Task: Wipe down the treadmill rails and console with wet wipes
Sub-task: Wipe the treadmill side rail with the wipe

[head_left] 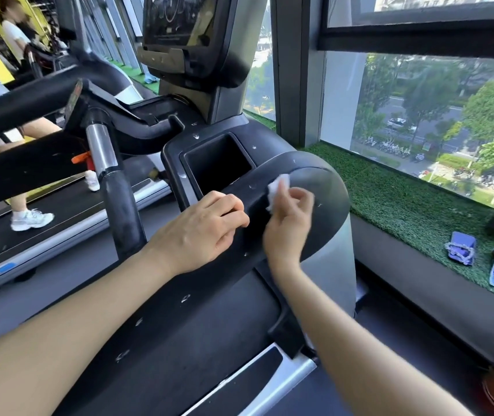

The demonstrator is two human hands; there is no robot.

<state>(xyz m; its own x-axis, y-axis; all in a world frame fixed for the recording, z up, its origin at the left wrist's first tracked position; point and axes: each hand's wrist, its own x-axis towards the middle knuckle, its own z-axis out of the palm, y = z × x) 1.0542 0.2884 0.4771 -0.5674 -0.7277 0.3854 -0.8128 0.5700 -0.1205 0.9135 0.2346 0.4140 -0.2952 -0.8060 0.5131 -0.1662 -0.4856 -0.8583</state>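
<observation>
The treadmill's wide black right rail [197, 319] runs from the lower middle up to a rounded end beside a square cup recess [218, 165]. My right hand [289, 219] presses a small white wet wipe [277, 186] onto the rail's rounded end. My left hand [200, 229] rests on the rail just left of it, fingers curled over the recess's near edge, holding nothing else. The console screen [179, 19] stands dark at the top, above a black crossbar and a chrome-and-black handle [104, 163].
A ledge of green artificial turf [404, 199] runs along the window on the right, with two torn blue wipe packets [462, 247] lying on it. On the neighbouring treadmill to the left a person's legs in white shoes [31, 219] stand on the belt.
</observation>
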